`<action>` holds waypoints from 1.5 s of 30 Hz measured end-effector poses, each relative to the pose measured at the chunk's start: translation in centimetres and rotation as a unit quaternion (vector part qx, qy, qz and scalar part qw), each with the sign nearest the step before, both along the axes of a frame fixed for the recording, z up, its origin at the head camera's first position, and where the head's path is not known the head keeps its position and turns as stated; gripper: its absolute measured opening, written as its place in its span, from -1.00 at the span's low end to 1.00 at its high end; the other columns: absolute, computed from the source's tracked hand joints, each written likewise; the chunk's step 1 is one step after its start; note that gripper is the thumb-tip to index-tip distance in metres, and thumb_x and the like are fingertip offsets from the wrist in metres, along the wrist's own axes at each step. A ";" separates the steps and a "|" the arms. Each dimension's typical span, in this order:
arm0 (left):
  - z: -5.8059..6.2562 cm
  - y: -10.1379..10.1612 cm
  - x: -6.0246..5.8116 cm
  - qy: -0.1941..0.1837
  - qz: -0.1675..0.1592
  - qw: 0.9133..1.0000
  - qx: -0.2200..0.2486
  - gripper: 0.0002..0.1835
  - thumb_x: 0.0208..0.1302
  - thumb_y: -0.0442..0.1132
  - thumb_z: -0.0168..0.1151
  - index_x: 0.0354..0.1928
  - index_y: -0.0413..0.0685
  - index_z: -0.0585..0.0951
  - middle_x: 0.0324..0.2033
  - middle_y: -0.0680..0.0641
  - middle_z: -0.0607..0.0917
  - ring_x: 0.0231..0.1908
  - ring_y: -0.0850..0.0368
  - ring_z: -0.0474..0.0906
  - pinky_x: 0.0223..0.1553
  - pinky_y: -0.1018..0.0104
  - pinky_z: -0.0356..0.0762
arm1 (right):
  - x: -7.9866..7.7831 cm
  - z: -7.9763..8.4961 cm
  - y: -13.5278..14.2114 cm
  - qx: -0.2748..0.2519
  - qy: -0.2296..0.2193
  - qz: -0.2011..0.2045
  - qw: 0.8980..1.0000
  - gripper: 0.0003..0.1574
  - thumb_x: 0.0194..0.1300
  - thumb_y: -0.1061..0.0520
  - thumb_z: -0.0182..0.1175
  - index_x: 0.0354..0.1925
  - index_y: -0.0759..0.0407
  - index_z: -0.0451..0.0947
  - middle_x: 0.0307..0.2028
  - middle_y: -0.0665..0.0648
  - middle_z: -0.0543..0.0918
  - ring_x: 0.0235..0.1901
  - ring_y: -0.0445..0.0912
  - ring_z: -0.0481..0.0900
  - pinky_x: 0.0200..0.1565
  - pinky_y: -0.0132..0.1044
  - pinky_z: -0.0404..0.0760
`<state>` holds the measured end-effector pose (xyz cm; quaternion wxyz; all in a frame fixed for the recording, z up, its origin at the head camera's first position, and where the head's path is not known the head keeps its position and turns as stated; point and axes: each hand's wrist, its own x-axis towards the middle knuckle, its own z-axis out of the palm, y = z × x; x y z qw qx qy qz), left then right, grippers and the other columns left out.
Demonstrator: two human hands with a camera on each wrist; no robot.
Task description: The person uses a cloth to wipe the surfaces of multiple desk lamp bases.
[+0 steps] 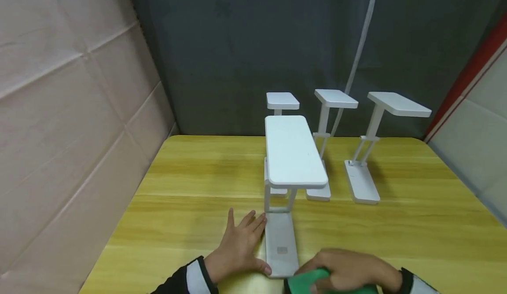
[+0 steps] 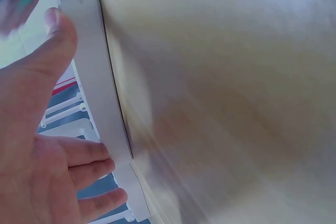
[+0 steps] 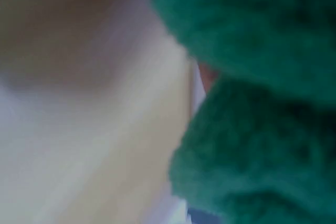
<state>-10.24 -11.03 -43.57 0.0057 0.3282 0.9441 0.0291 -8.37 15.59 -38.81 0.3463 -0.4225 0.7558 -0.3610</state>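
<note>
A white folding desk lamp [image 1: 295, 151] stands at the near middle of the wooden table, its flat head raised over its long base [image 1: 280, 241]. My left hand [image 1: 241, 248] is spread beside that base, fingertips and thumb against its left edge. From the left wrist view, the thumb [image 2: 60, 35] lies close to one end of the base, the other fingers [image 2: 89, 166] farther along it. In my right hand [image 1: 346, 267] is a bunched green fuzzy cloth [image 1: 310, 281], right at the base's near end. The cloth [image 3: 252, 145] fills much of the right wrist view and hides most of that hand.
Three similar white lamps stand behind: one at the back [image 1: 282, 101], partly hidden, one beside it [image 1: 336, 99], and one to the right [image 1: 398, 104]. A dark curtain [image 1: 237, 56] hangs behind the table [image 1: 190, 175]. Pale creased sheeting [image 1: 79, 122] covers the left side.
</note>
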 end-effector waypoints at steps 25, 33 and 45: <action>-0.2 0.2 -0.2 -0.015 0.006 1.000 -0.004 0.22 -0.38 0.65 -0.03 0.29 -0.07 0.19 0.31 0.00 0.17 0.28 -0.03 0.04 0.09 -0.45 -0.12 | -5.3 -2.1 2.0 0.143 0.206 -0.093 0.963 -0.52 0.19 -0.12 0.13 0.11 -0.25 0.39 -0.68 -0.21 0.37 -0.68 -0.31 0.29 -0.59 -0.37 0.35; -0.3 0.0 -0.4 -0.004 0.007 1.000 -0.010 0.23 -0.38 0.65 -0.02 0.28 -0.08 0.20 0.30 -0.01 0.18 0.28 -0.03 0.05 0.09 -0.45 -0.11 | -2.3 -2.2 1.8 0.125 0.173 -0.058 0.975 -0.55 0.19 -0.08 0.13 0.07 -0.35 0.39 -0.73 -0.26 0.20 -0.70 -0.35 0.15 -0.61 -0.44 0.27; -0.7 -0.2 -1.1 -0.019 0.008 1.000 0.013 0.22 -0.37 0.64 -0.02 0.29 -0.07 0.19 0.31 -0.01 0.18 0.27 -0.04 0.07 0.07 -0.46 -0.11 | -1.9 -0.9 2.6 0.071 0.075 -0.017 0.995 -0.60 0.28 -0.06 0.03 0.09 -0.34 0.38 -0.29 -0.30 0.51 -0.43 -0.37 0.40 -0.41 -0.40 0.44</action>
